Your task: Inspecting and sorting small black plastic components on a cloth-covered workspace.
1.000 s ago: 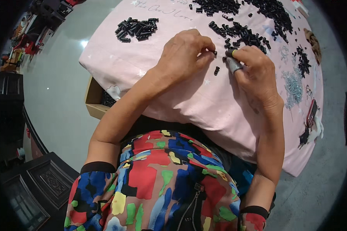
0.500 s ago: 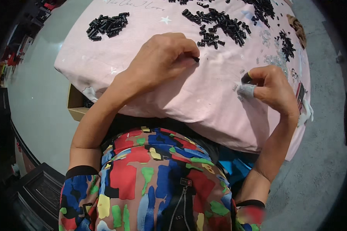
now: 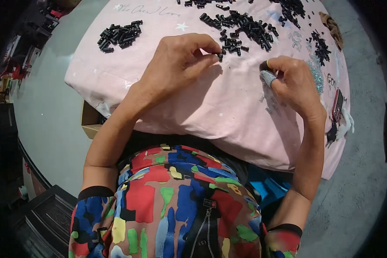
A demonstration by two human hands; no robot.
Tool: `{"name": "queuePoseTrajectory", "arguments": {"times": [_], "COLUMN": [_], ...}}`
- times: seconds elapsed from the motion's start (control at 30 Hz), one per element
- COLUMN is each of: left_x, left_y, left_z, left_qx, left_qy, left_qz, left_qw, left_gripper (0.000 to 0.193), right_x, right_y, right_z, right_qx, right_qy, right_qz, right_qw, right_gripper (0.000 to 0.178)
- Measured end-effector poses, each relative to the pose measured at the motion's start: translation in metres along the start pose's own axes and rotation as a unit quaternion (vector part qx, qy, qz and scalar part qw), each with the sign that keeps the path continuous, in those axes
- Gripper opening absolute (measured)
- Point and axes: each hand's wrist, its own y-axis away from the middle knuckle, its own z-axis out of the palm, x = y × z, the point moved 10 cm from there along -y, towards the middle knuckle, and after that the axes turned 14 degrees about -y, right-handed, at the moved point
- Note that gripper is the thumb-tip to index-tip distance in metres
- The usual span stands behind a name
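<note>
My left hand [image 3: 180, 64] pinches a small black plastic piece [image 3: 220, 56] between thumb and fingertips, just above the pink cloth. To its right, my right hand [image 3: 294, 84] is closed, with thumb and index finger close together. A grey wrap [image 3: 268, 78] covers that thumb, and a black cover with a yellow edge sits on the index fingertip. Whatever these fingers hold, if anything, is too small or hidden to name. Beneath the right hand lie several tiny silvery spring-like pieces [image 3: 268, 110]. A pile of black plastic pieces [image 3: 249, 28] spreads just beyond the left fingertips.
Another group of black pieces [image 3: 119, 36] sits at the far left of the pink cloth [image 3: 176, 107]. Silvery bits [image 3: 316, 75] and smaller black parts [image 3: 320, 47] lie at the right, near a brown rag [image 3: 331, 30] and a dark red-edged device [image 3: 337, 105]. A cardboard box [image 3: 90, 120] stands below the left edge.
My right hand has moved up and slightly left, away from the spring-like pieces. The black piece in my left hand has been tilted more upright, and those fingertips have risen a little.
</note>
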Motion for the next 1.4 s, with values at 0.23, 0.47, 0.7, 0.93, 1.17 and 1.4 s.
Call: {"name": "queuePoseTrajectory", "arguments": {"times": [0.23,0.47,0.7,0.93,1.17,1.4], "left_x": [-0.006,-0.015,-0.017,-0.016,-0.017,-0.018], "left_y": [0.003,0.013,0.014,0.015,0.017,0.016], "left_z": [-0.005,-0.009,-0.009,-0.01,-0.008,-0.009], "left_qx": [0.007,0.054,0.082,0.071,0.054,0.053], "left_qy": [-0.001,-0.043,-0.085,-0.085,-0.107,-0.101], "left_qz": [-0.015,-0.005,-0.013,-0.02,-0.02,-0.026], "left_qw": [1.0,0.998,0.993,0.994,0.993,0.993], "left_gripper": [0.016,0.017,0.017,0.018,0.025,0.026], "right_x": [-0.001,0.032,0.016,0.03,0.035,0.025], "right_y": [-0.009,0.003,0.003,0.007,0.011,0.006], "right_z": [-0.001,-0.006,-0.01,-0.014,-0.018,-0.01], "right_qx": [0.031,0.012,0.035,0.032,0.021,0.008], "right_qy": [-0.038,-0.104,-0.076,-0.063,-0.048,-0.036], "right_qz": [-0.009,0.098,0.029,0.043,0.097,0.057], "right_qw": [0.999,0.99,0.996,0.997,0.994,0.998], "right_gripper": [0.019,0.02,0.019,0.021,0.026,0.029]}}
